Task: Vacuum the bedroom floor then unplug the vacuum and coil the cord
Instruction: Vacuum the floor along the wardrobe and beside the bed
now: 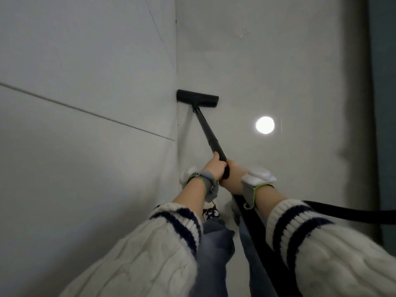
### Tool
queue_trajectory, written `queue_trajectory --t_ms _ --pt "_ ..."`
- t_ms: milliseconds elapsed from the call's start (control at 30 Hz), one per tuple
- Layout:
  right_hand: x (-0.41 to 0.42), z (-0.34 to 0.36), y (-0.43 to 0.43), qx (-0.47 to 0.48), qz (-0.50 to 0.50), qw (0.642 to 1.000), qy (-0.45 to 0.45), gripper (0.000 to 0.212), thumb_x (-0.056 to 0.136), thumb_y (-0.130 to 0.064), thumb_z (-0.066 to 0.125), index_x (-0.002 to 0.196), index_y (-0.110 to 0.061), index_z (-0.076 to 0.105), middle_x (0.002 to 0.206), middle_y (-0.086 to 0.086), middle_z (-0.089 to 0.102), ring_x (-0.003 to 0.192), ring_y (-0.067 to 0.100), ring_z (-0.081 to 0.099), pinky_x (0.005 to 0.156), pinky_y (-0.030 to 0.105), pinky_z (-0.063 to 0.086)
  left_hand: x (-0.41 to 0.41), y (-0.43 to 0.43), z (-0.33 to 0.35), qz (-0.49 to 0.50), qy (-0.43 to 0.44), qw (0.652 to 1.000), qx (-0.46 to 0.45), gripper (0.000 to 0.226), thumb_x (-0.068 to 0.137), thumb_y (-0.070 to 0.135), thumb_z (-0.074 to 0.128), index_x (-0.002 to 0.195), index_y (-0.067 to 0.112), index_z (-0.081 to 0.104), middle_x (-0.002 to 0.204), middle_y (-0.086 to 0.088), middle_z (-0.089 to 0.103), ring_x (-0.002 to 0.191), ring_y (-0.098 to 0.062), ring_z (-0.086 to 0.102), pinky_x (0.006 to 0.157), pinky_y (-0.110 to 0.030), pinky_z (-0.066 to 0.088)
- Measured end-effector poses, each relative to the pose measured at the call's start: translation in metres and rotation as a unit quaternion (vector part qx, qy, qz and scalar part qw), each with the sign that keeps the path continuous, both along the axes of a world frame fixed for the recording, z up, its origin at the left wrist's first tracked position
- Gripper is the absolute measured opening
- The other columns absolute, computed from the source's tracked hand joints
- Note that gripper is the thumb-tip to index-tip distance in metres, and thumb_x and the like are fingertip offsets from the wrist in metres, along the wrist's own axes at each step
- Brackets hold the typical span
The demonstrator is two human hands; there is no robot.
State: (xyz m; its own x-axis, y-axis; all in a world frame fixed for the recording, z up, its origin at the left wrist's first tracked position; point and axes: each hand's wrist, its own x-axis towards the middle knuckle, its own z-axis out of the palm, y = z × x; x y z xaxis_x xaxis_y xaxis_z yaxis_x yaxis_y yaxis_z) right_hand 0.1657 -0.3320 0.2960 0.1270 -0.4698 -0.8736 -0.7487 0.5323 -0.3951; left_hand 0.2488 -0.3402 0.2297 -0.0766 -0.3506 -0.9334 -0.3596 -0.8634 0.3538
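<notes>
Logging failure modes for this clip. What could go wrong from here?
1. The floor head already touches the wall; another push could scuff it or jam the wand.
2. The hose trails past the legs, near the shoe; a step back may snag it.
3. The left hand and right hand grip the wand close together, so steering leverage may be limited.

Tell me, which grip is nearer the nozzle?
Left. The left grip holds the wand just ahead, toward the nozzle; the right grip holds it right behind, farther back.
</notes>
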Motion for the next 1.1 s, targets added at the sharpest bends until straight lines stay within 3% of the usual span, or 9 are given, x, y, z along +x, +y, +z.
queue_trajectory --t_ms 67,200,300,400,467,600,700,833,1100 --pt "-0.013 0.000 0.019 0.028 -0.101 0.992 -0.069 0.040 0.091 -0.009 0.056 0.129 -0.004 0.048 0.076 0.003 0.057 0.066 0.016 0.054 0.075 0.036 0.049 0.004 0.015 0.001 0.038 0.027 0.999 0.015 0.061 0.096 0.009 0.038 0.150 0.022 0.011 0.110 -0.020 0.055 0.094 -0.032 0.056 0.076 -0.043 0.049" --pt "-0.020 0.008 0.063 0.152 -0.326 0.914 -0.187 0.031 0.099 -0.016 0.043 0.123 -0.036 0.042 0.076 0.009 0.056 0.056 0.021 0.053 0.041 0.026 0.051 0.002 0.043 -0.001 0.019 0.035 0.999 0.022 0.058 0.096 0.006 0.037 0.148 0.017 0.013 0.101 -0.014 0.051 0.090 -0.029 0.053 0.075 -0.047 0.051" --pt "-0.011 0.002 0.088 0.106 -0.296 0.937 -0.150 0.042 0.097 -0.009 0.042 0.120 -0.043 0.038 0.067 0.009 0.056 0.039 0.015 0.050 0.035 0.020 0.042 -0.001 0.064 -0.002 0.003 0.003 1.000 0.022 0.056 0.096 0.007 0.034 0.148 0.017 0.015 0.097 -0.017 0.052 0.087 -0.029 0.054 0.072 -0.041 0.048" --pt "-0.011 -0.005 0.102 0.035 -0.253 0.959 -0.120 0.052 0.093 0.002 0.041 0.136 -0.026 0.041 0.064 0.006 0.054 0.043 0.018 0.047 0.033 0.018 0.040 -0.007 0.077 -0.001 -0.045 -0.044 0.998 0.014 0.051 0.097 0.015 0.030 0.147 0.011 0.017 0.090 -0.018 0.055 0.083 -0.028 0.052 0.071 -0.038 0.045" --pt "-0.013 -0.007 0.106 0.017 -0.235 0.965 -0.112 0.056 0.092 0.007 0.039 0.142 -0.019 0.038 0.065 -0.001 0.053 0.043 0.011 0.050 0.034 0.013 0.038 -0.012 0.081 0.000 -0.053 -0.061 0.997 0.017 0.051 0.099 0.021 0.030 0.147 0.011 0.016 0.105 -0.021 0.059 0.094 -0.033 0.056 0.083 -0.041 0.049" --pt "-0.031 -0.005 0.127 0.025 -0.210 0.973 -0.096 0.058 0.093 0.002 0.039 0.145 -0.024 0.035 0.067 -0.004 0.052 0.049 0.008 0.049 0.039 0.015 0.041 -0.034 0.103 0.010 -0.102 -0.103 0.989 0.011 0.054 0.102 0.028 0.028 0.148 0.005 0.013 0.134 -0.023 0.050 0.118 -0.037 0.053 0.093 -0.036 0.042" --pt "-0.048 -0.005 0.153 0.053 -0.185 0.978 -0.086 0.056 0.093 -0.002 0.040 0.143 -0.026 0.036 0.069 0.004 0.055 0.051 0.016 0.048 0.045 0.026 0.042 -0.050 0.129 0.020 -0.108 -0.109 0.988 0.022 0.052 0.103 0.024 0.028 0.148 0.003 0.013 0.134 -0.023 0.050 0.118 -0.036 0.053 0.086 -0.034 0.041" --pt "-0.065 0.007 0.188 0.070 -0.162 0.982 -0.066 0.053 0.092 -0.003 0.041 0.138 -0.028 0.042 0.083 0.012 0.061 0.058 0.023 0.051 0.054 0.034 0.048 -0.067 0.168 0.034 -0.112 -0.116 0.986 0.040 0.049 0.102 0.022 0.028 0.145 0.001 0.018 0.137 -0.024 0.046 0.122 -0.037 0.050 0.095 -0.038 0.042" --pt "-0.093 0.023 0.236 0.082 -0.143 0.985 -0.055 0.053 0.091 0.004 0.036 0.137 -0.022 0.045 0.085 0.009 0.058 0.058 0.015 0.049 0.049 0.026 0.043 -0.098 0.221 0.055 -0.107 -0.125 0.986 0.033 0.045 0.101 0.017 0.032 0.142 -0.002 0.028 0.142 -0.023 0.042 0.131 -0.035 0.043 0.104 -0.035 0.037"
